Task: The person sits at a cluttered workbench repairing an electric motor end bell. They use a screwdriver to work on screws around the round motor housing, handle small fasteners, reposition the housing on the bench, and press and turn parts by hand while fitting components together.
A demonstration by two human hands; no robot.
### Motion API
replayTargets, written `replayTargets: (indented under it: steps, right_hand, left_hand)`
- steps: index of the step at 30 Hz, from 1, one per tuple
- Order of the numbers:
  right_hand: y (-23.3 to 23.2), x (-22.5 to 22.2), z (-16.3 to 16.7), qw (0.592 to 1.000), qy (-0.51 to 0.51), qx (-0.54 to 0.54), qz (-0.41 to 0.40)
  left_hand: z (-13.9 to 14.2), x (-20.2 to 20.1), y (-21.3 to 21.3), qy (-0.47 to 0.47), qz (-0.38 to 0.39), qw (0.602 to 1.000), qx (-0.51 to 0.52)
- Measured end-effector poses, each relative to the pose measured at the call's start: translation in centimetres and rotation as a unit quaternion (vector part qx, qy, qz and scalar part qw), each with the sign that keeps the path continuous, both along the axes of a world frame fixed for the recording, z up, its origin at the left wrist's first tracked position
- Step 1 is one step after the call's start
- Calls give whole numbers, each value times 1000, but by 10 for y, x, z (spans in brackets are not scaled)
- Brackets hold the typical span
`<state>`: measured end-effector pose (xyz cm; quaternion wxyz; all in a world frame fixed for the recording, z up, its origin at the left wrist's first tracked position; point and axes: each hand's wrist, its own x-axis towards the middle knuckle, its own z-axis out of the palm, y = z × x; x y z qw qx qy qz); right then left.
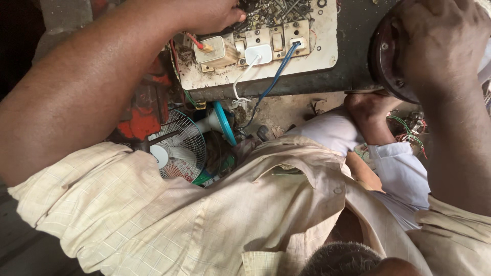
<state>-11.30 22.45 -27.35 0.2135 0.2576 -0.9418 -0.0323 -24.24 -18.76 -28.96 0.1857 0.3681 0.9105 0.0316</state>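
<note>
Grimy white plastic switchboard (317, 53), matt and stained; dark round metal motor housing (384, 61), dull; cream checked cloth shirt (153, 214), soft.

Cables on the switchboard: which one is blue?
The cable plugged in at the board's right end is blue; the one beside it, from the white plug, is white.

- Left hand (212, 13): knuckles cut off by the top edge; fingertips buried among loose screws (276, 10), so any grip cannot be told;
- Round dark housing (383, 61): largely covered by the right hand (442, 38); far side lost at the frame edge;
- Small fan (179, 148): lower part hidden behind a cream sleeve (128, 204).
</note>
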Motion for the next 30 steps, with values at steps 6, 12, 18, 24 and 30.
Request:
replayTargets:
  steps: [6,12,18,24,30]
  right_hand:
    - [6,1,-9,1000,-5,2,-17]
    - [2,1,-9,1000,-8,-3,-27]
    - [-8,3,-3,999,0,9,-43]
    - [-16,2,9,996,-56,-42,-59]
    - [-18,7,15,995,-67,-70,-28]
  left_hand:
    - [1,2,0,-1,5,1000,7]
    - [5,2,2,-16,11,999,-27]
    - [9,2,5,-31,-2,999,21]
    - [28,7,11,-16,-26,998,53]
    - [48,14,18,-139,130,980,-54]
